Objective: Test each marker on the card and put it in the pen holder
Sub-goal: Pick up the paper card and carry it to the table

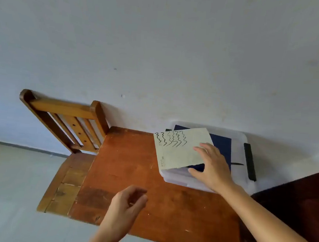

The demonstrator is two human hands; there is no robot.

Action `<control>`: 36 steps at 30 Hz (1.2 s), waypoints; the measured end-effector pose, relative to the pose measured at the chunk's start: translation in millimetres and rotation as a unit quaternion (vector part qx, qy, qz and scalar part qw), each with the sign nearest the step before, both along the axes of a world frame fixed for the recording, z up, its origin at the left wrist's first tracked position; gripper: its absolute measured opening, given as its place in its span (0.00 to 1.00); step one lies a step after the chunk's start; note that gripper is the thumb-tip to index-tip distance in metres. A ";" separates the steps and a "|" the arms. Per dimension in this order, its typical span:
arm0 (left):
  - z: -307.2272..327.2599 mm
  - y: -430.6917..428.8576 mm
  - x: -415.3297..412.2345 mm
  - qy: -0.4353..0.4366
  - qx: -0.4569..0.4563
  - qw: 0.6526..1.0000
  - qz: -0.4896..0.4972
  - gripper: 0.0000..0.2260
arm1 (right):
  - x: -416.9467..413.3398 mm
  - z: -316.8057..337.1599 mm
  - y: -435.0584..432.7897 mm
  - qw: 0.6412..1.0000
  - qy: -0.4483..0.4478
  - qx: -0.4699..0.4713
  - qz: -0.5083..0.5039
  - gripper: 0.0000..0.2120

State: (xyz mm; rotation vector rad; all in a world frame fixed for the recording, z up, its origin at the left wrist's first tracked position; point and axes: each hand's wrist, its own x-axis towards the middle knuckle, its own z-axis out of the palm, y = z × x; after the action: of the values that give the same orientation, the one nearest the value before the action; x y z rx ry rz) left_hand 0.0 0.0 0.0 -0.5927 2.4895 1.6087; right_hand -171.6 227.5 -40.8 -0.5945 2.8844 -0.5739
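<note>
A pale card (179, 149) with several black wavy test lines along its far edge lies tilted over a clear plastic box (240, 146) at the back right of the wooden table (132, 166). My right hand (211, 166) grips the card's near right corner, fingers on top and thumb under its edge. Something dark blue (221, 145) lies under the card in the box. My left hand (125, 206) hovers over the table's front, fingers loosely curled and holding nothing. No marker or pen holder is clearly visible.
A wooden chair (65, 121) stands against the wall left of the table. A black clip handle (249, 161) sits on the box's right side. A dark surface (297, 198) lies at the right. Pale floor tiles show at the left.
</note>
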 end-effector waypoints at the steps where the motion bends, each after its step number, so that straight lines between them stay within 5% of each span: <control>1: -3.6 3.0 -5.5 0.014 0.005 1.000 0.005 0.02 | -7.5 -4.8 -2.1 0.999 -0.018 0.019 0.027 0.36; 4: -3.9 13.6 -15.9 0.018 0.002 0.999 0.028 0.03 | -18.1 -13.4 -5.4 0.996 -0.013 0.049 0.069 0.37; 15: -25.6 29.5 -8.9 -0.001 0.015 0.997 0.070 0.04 | -20.2 -7.4 -0.1 0.992 0.041 -0.077 0.093 0.08; 21: -23.3 13.7 26.1 0.007 0.031 0.989 0.142 0.03 | -7.8 20.2 -38.7 0.985 -0.092 -0.107 0.104 0.25; 36: 6.5 -88.1 254.6 0.060 0.019 0.889 0.453 0.08 | 161.3 33.3 -249.0 0.920 -0.123 -0.032 0.370 0.14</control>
State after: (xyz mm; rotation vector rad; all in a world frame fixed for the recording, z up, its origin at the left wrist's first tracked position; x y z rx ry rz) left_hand 254.6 -88.1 6.5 -1.9087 2.3610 1.9577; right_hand -10.3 -21.4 -7.5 -1.4056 2.1670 -0.5587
